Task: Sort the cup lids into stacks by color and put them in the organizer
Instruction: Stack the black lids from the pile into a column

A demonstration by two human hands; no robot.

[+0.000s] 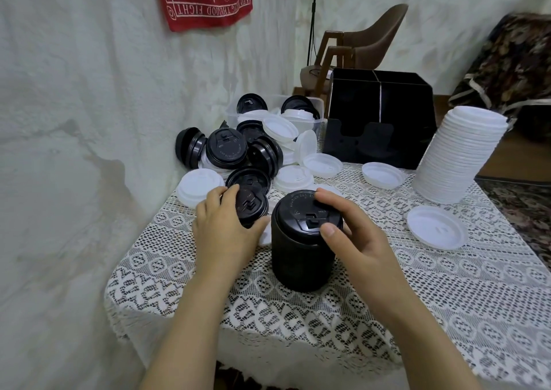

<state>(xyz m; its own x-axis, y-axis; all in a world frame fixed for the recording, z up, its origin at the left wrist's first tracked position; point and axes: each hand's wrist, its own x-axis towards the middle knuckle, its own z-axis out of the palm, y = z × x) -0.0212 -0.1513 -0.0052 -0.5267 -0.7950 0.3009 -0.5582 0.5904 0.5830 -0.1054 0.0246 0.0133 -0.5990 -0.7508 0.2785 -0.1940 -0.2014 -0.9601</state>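
While the table [387,285] fills the lower frame under its lace cloth, the black organizer [378,115] stands at its far edge, upper right of centre. Its slots are too dark to show what they hold. Right of it a tall white stack [456,160] leans, and the unsorted pile [256,148] of black and white lids spills toward frame centre from a clear tub [319,106]. Nearest the person, at centre, the black stack [301,258] stands upright, its axis vertical. The right hand [357,240] is clamped on its top, fingers over the far rim and thumb on the near rim. The left hand [220,225] sits just left of that stack, fingers and thumb curled round a single black lid [252,205]. That lid is tilted, its top face turned up and toward the stack, its edge just beside the stack's upper left shoulder and a little below the crown. The coming move looks like a short carry up and to the right, the lid levelled so its flat face sits square on the vertical column. The left hand is the one to make it, being on the lid already. The right hand's fingers cover the landing spot and would likely have to give way first.
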